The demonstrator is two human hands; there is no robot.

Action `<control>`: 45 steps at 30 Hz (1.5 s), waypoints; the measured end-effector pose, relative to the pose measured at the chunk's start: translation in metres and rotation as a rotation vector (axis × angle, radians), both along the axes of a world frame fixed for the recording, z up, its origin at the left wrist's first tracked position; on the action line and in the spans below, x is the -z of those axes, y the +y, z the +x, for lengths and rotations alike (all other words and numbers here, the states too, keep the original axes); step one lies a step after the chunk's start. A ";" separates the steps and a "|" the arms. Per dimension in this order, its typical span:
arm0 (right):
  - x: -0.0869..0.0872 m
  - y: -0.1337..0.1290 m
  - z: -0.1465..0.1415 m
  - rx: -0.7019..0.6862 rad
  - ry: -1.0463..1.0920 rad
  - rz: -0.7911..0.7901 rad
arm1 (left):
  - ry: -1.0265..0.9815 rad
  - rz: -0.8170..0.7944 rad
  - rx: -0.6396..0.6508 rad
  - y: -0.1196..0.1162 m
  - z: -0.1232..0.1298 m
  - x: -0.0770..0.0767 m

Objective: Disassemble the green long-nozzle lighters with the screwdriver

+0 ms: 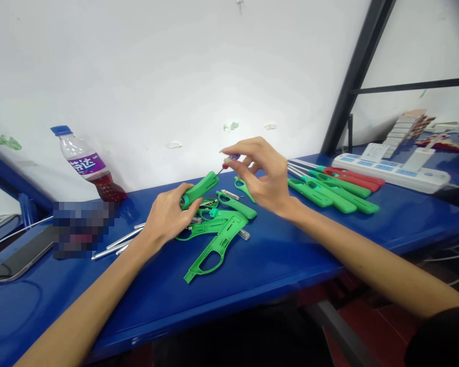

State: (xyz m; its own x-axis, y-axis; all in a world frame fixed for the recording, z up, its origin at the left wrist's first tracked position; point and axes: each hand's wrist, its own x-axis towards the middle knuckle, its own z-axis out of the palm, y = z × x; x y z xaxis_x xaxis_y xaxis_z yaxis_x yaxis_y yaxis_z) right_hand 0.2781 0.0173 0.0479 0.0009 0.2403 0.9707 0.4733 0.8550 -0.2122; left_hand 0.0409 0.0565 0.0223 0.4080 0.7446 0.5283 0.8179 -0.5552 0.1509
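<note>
Beyond and left of the open green shell [227,235], gripping a green handle [203,187] in the left hand [170,211]; probably light, stiff, slick, best held round the middle. Farther, right of that shell, pinching a screwdriver [225,166] in the right hand [268,174].

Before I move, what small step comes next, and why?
Probably press lightly with your right hand to check seating: its small red-collared screwdriver points at the end of the green plastic casing in your left hand, but the tip's contact is too small to make out.
</note>
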 end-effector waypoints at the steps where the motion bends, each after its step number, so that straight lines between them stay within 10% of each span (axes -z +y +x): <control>1: -0.002 0.000 0.002 0.025 0.020 -0.007 | -0.003 0.004 -0.002 0.000 0.000 0.000; 6: -0.012 0.016 0.023 0.248 -0.012 -0.162 | -0.006 0.011 0.008 0.000 0.000 -0.001; 10: -0.006 0.036 0.044 0.639 -0.444 -0.625 | -0.001 0.010 0.016 0.000 0.001 -0.001; 19: 0.022 0.048 0.060 0.667 -0.639 -0.984 | 0.048 0.000 0.065 0.000 -0.001 0.000; 30: 0.004 0.016 0.008 -0.098 -0.587 -0.858 | 0.275 0.007 0.259 0.001 -0.002 0.006; 45: -0.012 0.018 0.023 -0.291 -0.271 -1.032 | 0.400 0.171 -0.041 0.002 -0.004 -0.008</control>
State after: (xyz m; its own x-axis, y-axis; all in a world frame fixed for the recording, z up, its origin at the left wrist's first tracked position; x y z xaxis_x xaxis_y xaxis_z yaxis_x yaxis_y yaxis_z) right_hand 0.3015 0.0354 0.0595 -0.3699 0.8909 0.2634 0.4214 0.4136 -0.8071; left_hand 0.0372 0.0589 0.0301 0.5773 0.6800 0.4520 0.8153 -0.5103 -0.2736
